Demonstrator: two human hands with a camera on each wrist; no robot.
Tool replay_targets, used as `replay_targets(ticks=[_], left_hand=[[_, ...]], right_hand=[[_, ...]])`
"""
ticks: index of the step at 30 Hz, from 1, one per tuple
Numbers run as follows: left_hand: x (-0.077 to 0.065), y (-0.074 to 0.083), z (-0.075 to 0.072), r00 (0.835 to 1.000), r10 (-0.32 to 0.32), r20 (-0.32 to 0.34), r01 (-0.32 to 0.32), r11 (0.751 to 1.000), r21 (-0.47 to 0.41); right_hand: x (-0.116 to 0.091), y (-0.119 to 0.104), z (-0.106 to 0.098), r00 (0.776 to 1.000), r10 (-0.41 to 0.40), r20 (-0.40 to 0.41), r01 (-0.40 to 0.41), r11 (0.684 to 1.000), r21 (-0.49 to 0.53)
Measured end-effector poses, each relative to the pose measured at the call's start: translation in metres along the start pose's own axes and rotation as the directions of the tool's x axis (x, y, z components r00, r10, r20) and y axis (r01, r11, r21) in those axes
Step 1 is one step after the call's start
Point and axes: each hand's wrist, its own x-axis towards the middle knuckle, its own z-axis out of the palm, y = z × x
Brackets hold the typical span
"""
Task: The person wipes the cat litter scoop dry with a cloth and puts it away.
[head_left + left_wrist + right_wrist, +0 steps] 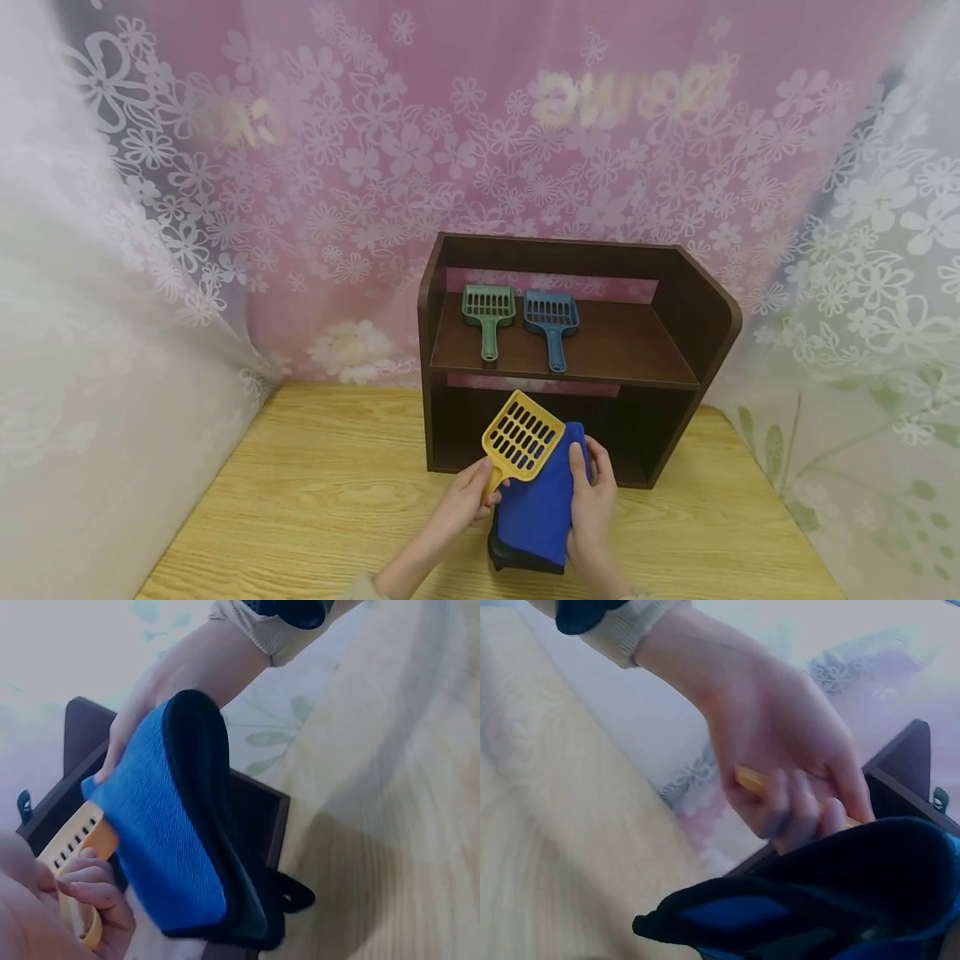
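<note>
My left hand grips the handle of a yellow slotted litter scoop. The scoop's head points up and away, overlapping a folded blue cloth in the head view. With thumb and fingers at its upper right edge, my right hand holds that cloth. A dark edge and underside show on the cloth in the left wrist view. There, the scoop's slotted head is right beside the blue face. In the right wrist view, the left fingers curl round the scoop's handle, and the cloth's dark folds hang in front.
A dark brown two-level shelf stands on the wooden table, just beyond my hands. On its upper board lie a green litter scoop and a blue litter scoop. Flowered curtains enclose the back and sides.
</note>
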Motion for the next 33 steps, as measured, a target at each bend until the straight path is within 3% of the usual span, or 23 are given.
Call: replay_targets(ticks=[5, 10, 16, 20, 28, 33], left_hand=[[0.001, 0.000, 0.009, 0.998, 0.012, -0.054, -0.015, 0.998, -0.065], [0.000, 0.003, 0.015, 0.995, -0.019, -0.103, 0.010, 0.997, -0.081], [-0.001, 0.002, 0.019, 0.995, -0.040, -0.089, 0.035, 0.998, -0.056], [-0.001, -0.001, 0.020, 0.997, -0.032, -0.071, 0.029, 0.999, -0.042], [-0.002, 0.004, 0.018, 0.997, 0.022, -0.070, -0.014, 0.993, 0.121], [-0.003, 0.007, 0.015, 0.993, 0.068, -0.094, -0.037, 0.954, 0.298]], right_hand=[[-0.011, 0.012, 0.007, 1.000, 0.004, 0.003, -0.004, 1.000, -0.007], [-0.023, 0.021, 0.011, 1.000, 0.014, 0.002, -0.014, 1.000, -0.026], [-0.028, 0.022, 0.013, 0.999, 0.017, -0.030, -0.018, 1.000, -0.022], [-0.021, 0.021, 0.010, 0.998, -0.032, -0.059, 0.030, 0.999, -0.039], [-0.006, 0.015, 0.007, 0.995, -0.062, -0.083, 0.059, 0.997, -0.044], [0.005, 0.011, 0.002, 0.992, -0.084, -0.091, 0.084, 0.996, 0.000]])
